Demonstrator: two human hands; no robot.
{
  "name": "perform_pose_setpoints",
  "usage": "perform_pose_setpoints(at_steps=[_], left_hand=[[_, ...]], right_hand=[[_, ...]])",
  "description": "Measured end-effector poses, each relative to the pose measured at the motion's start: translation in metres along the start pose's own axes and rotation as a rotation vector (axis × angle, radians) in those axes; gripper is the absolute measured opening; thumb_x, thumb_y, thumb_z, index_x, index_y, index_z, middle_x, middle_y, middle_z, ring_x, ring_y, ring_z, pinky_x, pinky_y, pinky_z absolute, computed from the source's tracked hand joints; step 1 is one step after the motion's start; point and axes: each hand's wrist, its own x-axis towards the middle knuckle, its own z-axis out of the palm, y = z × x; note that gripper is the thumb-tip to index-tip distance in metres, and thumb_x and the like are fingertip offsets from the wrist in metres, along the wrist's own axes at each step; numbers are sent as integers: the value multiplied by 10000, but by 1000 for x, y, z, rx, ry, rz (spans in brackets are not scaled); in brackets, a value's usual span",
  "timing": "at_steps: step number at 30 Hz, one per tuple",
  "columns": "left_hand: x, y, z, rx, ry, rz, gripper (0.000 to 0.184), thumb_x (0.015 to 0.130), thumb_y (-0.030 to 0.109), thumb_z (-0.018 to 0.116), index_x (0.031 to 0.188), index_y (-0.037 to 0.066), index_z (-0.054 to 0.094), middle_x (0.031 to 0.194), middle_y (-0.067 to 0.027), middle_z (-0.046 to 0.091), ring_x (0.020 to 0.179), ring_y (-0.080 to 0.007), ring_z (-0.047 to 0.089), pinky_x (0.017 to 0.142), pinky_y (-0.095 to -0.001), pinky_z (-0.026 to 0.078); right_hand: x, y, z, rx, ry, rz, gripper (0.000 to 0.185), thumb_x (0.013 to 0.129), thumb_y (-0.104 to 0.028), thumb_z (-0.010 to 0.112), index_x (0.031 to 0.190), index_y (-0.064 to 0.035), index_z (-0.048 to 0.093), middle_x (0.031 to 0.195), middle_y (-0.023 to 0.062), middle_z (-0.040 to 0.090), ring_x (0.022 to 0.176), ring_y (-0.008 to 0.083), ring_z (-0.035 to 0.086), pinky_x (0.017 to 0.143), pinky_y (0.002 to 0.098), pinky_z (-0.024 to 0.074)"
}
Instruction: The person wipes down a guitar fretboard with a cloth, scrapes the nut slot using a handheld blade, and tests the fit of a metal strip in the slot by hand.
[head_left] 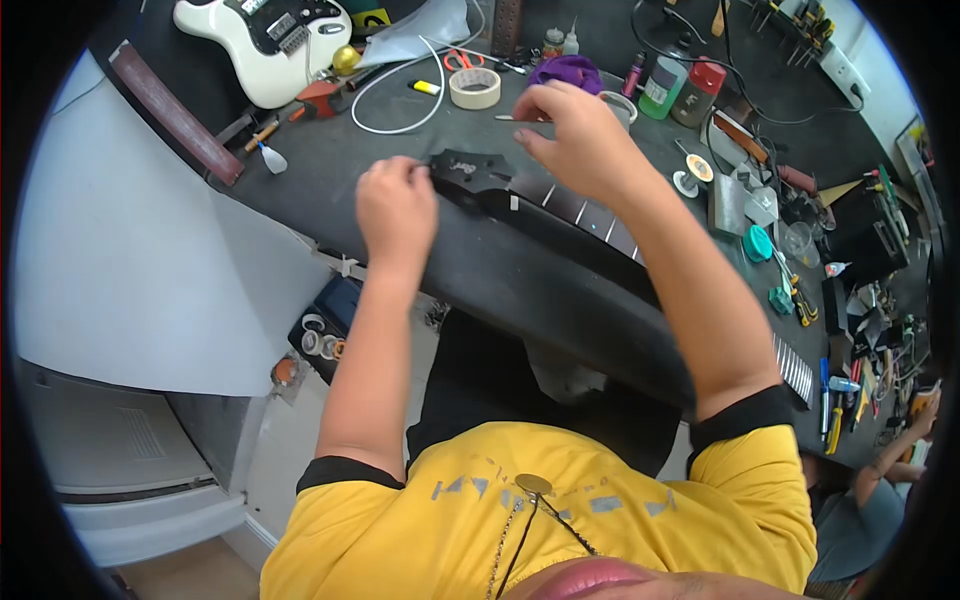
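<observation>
A black guitar neck [560, 203] lies on the dark workbench, its headstock [470, 168] toward the left. My left hand [397, 208] is closed, fingertips gripping the headstock's outer end. Above the neck, my right hand [585, 140] pinches a thin, pointed metal tool [507, 118] between thumb and fingers. The tip points left and stays apart from the headstock; its exact kind is too small to tell. Part of the fretboard is hidden behind my right forearm.
Behind the hands are masking tape [475, 89], orange scissors [463, 60], a purple cloth [563, 75] and a green-liquid bottle [662, 80]. A white guitar body [262, 50] lies at upper left. Tools crowd the right side, where another person [865, 510] sits.
</observation>
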Motion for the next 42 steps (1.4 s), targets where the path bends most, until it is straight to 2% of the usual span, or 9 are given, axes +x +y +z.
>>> perform_pose_setpoints(at_steps=[2,5,11,14,16,19,26,29,42], left_hand=[[-17,41,6,-57,-7,104,118,987,108,771,1037,4,796,1024,-198,746,1007,-432,698,924,-530,558],[-32,58,24,-119,-7,186,125,977,76,780,1062,-14,795,1014,-186,739,996,-413,697,913,-507,562],[-43,69,26,-178,35,240,144,940,-3,804,1082,-20,793,938,-139,686,903,-360,655,848,-470,542],[-43,68,28,-176,20,259,173,923,-25,817,1094,-21,794,915,-128,667,880,-347,636,830,-465,529],[-40,68,29,-163,1,257,186,916,-29,820,1101,-20,802,901,-127,659,862,-337,628,800,-457,523],[-40,66,30,-172,-38,197,195,906,-38,815,1100,-15,809,898,-122,651,844,-322,622,767,-449,518],[-39,65,29,-185,-57,201,250,856,-93,820,1093,-16,814,860,-101,627,768,-276,585,708,-399,484],[-40,64,32,-181,-47,201,301,819,-86,850,1101,-6,785,848,-86,624,730,-284,555,714,-416,472],[-36,67,26,-129,-157,259,270,877,-129,790,1131,-38,788,857,-99,584,762,-267,550,720,-401,449]], right_hand=[[5,8,-1,-96,-18,-299,277,928,-11,818,1201,-42,779,1239,135,752,1217,377,710,1031,479,592],[5,34,12,-106,-151,-441,313,921,-2,824,1226,-60,789,1269,123,749,1246,360,704,1063,475,588],[12,54,20,-19,-265,-578,305,927,12,821,1222,-64,802,1272,105,737,1220,351,693,1052,469,588],[15,61,25,-12,-286,-636,243,920,-5,834,1155,-62,806,1182,88,742,1149,332,702,999,458,599],[18,68,31,24,-272,-654,175,922,-21,840,1089,-59,805,1101,77,744,1082,318,711,933,447,604],[22,79,37,61,-315,-655,232,870,-29,833,1099,-64,831,1086,67,758,1083,309,713,938,429,609],[20,84,43,122,-290,-643,218,864,-24,800,1075,-64,838,1049,70,749,1041,310,715,903,434,608],[18,87,48,154,-261,-647,221,860,-20,800,1073,-62,838,1047,69,749,1031,310,716,888,436,610],[23,92,55,222,-287,-651,237,768,-5,784,1000,-35,825,953,86,746,1005,329,733,876,446,615]])
